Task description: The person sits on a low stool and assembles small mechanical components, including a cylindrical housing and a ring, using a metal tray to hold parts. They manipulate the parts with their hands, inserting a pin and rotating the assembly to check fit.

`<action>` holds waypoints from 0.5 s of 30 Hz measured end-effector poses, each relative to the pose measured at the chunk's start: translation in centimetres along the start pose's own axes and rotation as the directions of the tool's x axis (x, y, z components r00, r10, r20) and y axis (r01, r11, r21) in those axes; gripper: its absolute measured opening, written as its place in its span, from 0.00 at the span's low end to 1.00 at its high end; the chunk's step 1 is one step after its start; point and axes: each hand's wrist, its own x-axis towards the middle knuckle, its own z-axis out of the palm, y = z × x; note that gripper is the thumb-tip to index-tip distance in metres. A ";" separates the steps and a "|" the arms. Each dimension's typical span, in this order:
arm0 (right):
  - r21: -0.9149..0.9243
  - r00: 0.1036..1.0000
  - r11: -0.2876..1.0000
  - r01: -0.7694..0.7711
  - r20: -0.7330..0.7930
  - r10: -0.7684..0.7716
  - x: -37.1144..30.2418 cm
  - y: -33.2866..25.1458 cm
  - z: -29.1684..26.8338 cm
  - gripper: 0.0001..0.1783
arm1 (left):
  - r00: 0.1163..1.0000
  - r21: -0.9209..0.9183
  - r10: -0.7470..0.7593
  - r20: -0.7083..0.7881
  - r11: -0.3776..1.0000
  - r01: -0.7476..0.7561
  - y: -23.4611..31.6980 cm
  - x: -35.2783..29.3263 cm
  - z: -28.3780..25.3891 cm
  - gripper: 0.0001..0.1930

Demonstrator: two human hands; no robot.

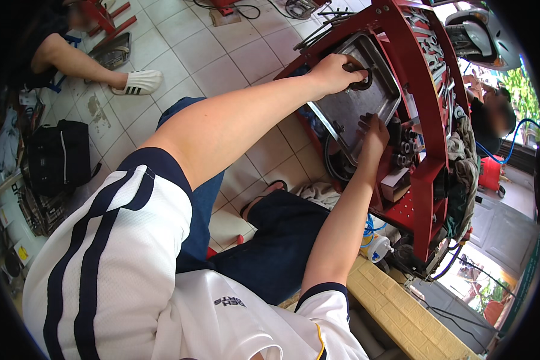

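Note:
My left hand [336, 77] reaches over the upper part of a shallow metal tray [349, 108]. Its fingers are closed round a dark ring-shaped part [362, 79], held over the tray. At the tray's lower right edge is my right hand [374, 137], fingers stretched out over the metal and apart from the ring. Whether those fingertips touch the tray floor, I cannot tell. The tray sits tilted in view against a red tool cart [427, 180].
Wrenches [429, 51] line the cart's upper shelf, with several sockets [404, 147] below. A black bag [60, 157] stands at the left. Another person's leg and white shoe [139, 81] are on the tiled floor. A motorbike [483, 39] is at the upper right.

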 end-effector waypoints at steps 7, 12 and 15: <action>0.084 0.934 0.933 0.349 0.055 -0.354 -2.2 -2.5 1.8 0.22 | 0.983 -0.094 -0.150 0.103 0.983 0.159 0.8 -0.6 0.2 0.15; 0.205 0.924 0.915 0.347 0.092 -0.371 -4.3 -4.9 3.4 0.28 | 0.932 -0.257 -0.261 0.253 0.910 0.325 1.2 -0.9 0.3 0.23; 0.011 0.870 0.870 0.493 0.032 -0.493 -4.2 -4.6 4.2 0.33 | 0.900 -0.229 -0.271 0.341 0.905 0.359 1.5 -1.2 0.5 0.28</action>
